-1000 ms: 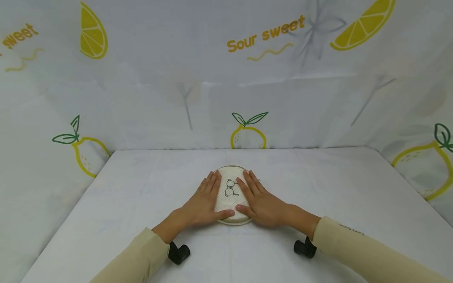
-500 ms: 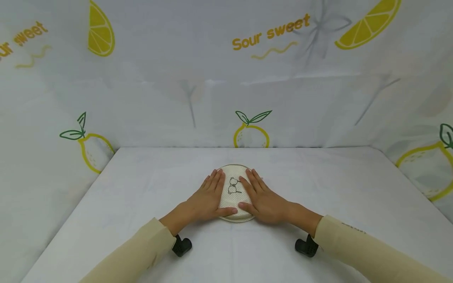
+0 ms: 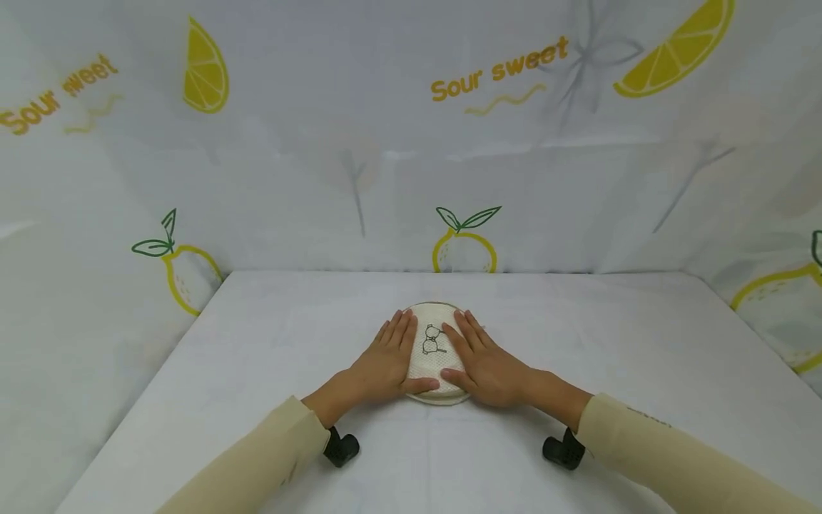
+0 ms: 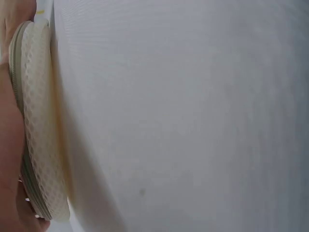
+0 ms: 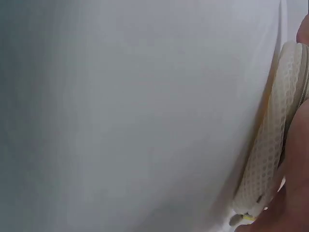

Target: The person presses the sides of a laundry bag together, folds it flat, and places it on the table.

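Round mesh pouch at table centre, flattened; left hand and right hand spread, pressing its sides; not yet lifted.

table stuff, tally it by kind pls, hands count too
cream mesh pouch: 1
hands, left hand and right hand, flat on the pouch: 2
black wrist mounts: 2
total: 5
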Available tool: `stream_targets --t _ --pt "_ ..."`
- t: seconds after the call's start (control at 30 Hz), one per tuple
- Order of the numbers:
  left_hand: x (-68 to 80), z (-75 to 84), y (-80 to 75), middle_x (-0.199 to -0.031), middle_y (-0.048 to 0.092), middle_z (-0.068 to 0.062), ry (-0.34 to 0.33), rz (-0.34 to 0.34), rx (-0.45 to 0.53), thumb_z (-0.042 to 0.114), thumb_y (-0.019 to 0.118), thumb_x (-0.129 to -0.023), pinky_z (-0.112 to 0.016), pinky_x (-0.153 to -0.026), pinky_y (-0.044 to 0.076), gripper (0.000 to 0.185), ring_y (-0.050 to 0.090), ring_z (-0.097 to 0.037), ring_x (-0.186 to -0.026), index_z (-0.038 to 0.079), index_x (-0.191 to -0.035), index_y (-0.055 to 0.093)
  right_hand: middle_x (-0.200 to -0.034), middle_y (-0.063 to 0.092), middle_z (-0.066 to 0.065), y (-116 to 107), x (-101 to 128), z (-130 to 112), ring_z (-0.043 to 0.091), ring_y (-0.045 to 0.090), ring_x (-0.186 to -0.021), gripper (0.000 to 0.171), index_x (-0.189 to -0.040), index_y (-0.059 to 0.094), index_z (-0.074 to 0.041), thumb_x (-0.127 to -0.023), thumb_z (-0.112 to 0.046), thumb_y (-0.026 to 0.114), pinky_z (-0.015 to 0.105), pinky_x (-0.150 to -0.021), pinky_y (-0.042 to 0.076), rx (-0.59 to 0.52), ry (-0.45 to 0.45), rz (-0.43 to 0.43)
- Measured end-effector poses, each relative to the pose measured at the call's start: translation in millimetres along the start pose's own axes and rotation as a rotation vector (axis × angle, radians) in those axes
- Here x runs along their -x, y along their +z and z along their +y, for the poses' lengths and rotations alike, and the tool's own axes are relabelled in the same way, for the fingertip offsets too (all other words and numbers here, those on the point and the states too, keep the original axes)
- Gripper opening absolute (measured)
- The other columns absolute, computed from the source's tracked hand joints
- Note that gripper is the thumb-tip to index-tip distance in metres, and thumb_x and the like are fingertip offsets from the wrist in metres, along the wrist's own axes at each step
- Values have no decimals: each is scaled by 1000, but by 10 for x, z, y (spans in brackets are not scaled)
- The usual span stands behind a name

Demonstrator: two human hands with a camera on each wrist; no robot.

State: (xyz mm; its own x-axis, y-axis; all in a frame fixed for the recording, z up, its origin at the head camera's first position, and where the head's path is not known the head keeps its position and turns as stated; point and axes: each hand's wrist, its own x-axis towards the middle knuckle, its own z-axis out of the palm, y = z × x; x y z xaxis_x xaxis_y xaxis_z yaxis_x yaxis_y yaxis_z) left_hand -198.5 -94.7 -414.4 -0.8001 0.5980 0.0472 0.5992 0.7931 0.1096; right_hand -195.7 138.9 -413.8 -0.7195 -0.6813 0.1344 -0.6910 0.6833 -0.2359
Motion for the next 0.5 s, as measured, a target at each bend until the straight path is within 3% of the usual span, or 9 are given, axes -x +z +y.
stream_targets --t 0.17,0.27,0.4,0.5 --pt "51 -73 54 -155 20 -17 16 95 41 73 34 -89 -47 -110 23 97 16 -33 -142 -1 -150 22 -155 15 23 9 29 10 40 6 -142 73 -150 24 -2 -99 -52 39 54 -110 17 39 -38 52" --pt "70 -160 -49 -152 31 -11 66 187 119 61 40 -95 -49 -108 27 77 25 -30 -140 6 -148 34 -154 23 16 -124 16 14 36 10 -143 69 -149 31 -8 -98 -52 43 54 -109 20 76 -109 102" --pt "-44 -364 -244 -148 39 -7 203 275 169 40 45 -101 -47 -109 27 53 30 -26 -138 10 -144 42 -151 33 8 -358 -53 27 30 18 -142 62 -145 39 -14 -96 -51 48 50 -109 25 126 -299 145" --pt "-216 -505 -365 -149 38 -6 303 265 146 33 41 -103 -44 -111 24 48 28 -24 -139 12 -145 41 -150 35 6 -443 -123 15 27 22 -141 60 -145 39 -14 -97 -49 49 46 -110 24 174 -507 118"
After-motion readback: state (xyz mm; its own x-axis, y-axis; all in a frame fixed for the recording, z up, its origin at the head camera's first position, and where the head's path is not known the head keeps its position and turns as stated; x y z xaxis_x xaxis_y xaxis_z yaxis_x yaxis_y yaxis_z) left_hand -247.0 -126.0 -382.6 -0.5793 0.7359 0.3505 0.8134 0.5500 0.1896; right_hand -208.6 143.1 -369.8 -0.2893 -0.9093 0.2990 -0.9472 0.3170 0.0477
